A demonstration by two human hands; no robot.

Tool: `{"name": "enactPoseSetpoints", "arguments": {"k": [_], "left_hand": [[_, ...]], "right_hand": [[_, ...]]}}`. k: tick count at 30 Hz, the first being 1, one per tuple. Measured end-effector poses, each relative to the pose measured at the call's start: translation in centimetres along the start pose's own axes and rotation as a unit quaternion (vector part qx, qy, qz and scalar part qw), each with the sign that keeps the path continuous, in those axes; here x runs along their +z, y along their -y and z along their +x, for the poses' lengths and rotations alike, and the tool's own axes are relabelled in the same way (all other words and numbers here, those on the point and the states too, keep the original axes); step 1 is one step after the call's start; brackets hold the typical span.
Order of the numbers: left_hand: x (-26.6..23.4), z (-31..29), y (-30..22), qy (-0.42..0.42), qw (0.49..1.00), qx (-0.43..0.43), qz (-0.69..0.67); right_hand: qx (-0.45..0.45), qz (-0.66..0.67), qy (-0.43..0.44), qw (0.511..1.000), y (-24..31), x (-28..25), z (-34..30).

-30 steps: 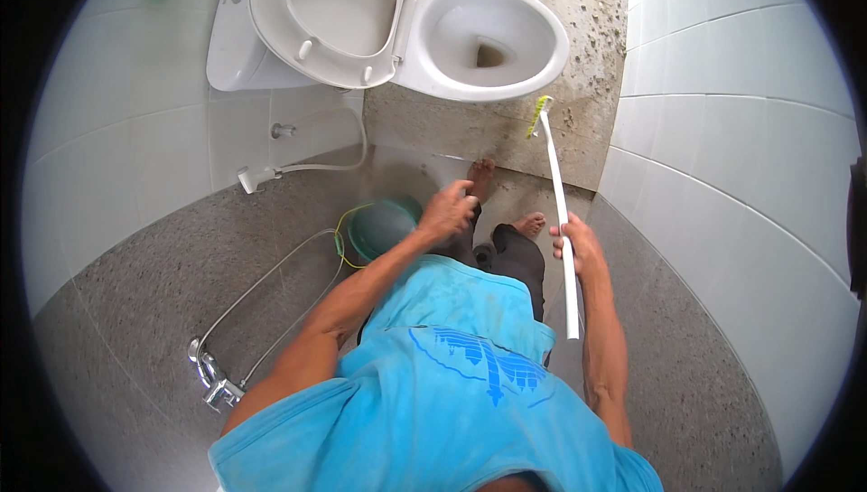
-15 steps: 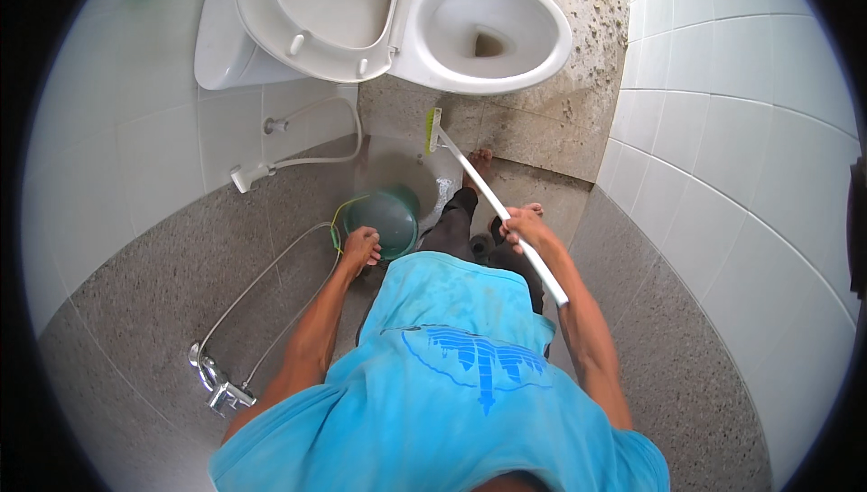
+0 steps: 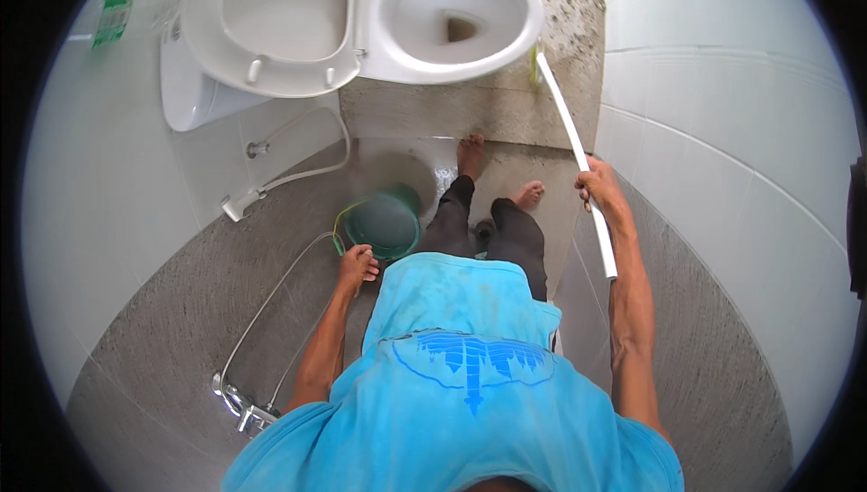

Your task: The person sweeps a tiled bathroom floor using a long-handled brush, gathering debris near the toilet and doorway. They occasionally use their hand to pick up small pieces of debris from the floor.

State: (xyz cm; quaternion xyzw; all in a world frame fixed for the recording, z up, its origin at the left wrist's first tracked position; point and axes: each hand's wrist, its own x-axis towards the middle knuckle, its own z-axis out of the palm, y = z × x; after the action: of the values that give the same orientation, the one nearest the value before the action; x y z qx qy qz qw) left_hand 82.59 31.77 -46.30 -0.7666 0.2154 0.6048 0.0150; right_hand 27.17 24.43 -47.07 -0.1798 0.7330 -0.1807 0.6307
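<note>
My right hand is closed around the white handle of a long scrub brush. Its yellow-green bristled head is blurred and sits on the stained floor, just off the front end of the white toilet bowl. The handle's lower end reaches back along my right forearm. My left hand hangs empty with loosely bent fingers, close to the near left rim of a green bucket. The toilet's seat and lid are raised against the tank side.
A white bidet sprayer hangs on the left wall with its hose. Lower left, a chrome tap carries another thin hose toward the bucket. A raised floor edge crosses ahead of my bare feet. White tiles line the right wall.
My right hand has moved right and forward, swinging the brush head from the floor left of my feet to beside the bowl's front. My left hand stays near the bucket.
</note>
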Motion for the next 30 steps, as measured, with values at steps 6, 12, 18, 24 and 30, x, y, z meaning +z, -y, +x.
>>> {"name": "enactPoseSetpoints", "arguments": {"k": [6,12,18,24,30], "left_hand": [[1.3,0.9,-1.8,0.015,1.000,0.018,0.002],[2.1,1.2,-3.3,0.029,0.999,0.038,-0.007],[1.5,0.7,-2.5,0.005,1.000,0.028,-0.011],[0.6,1.2,-1.4,-0.002,0.999,0.045,-0.025],[0.3,1.0,-1.5,-0.007,0.998,0.056,-0.031]], "right_hand": [[-0.017,-0.094,0.000,0.995,-2.4,-1.1,-5.6],[0.022,-0.211,0.096,0.972,-8.1,-1.2,-4.3],[0.035,-0.288,0.085,0.953,-2.1,-3.8,-1.0],[-0.042,-0.474,0.022,0.879,2.6,-5.8,5.4],[-0.142,-0.377,-0.125,0.907,5.4,-6.1,6.3]]}}
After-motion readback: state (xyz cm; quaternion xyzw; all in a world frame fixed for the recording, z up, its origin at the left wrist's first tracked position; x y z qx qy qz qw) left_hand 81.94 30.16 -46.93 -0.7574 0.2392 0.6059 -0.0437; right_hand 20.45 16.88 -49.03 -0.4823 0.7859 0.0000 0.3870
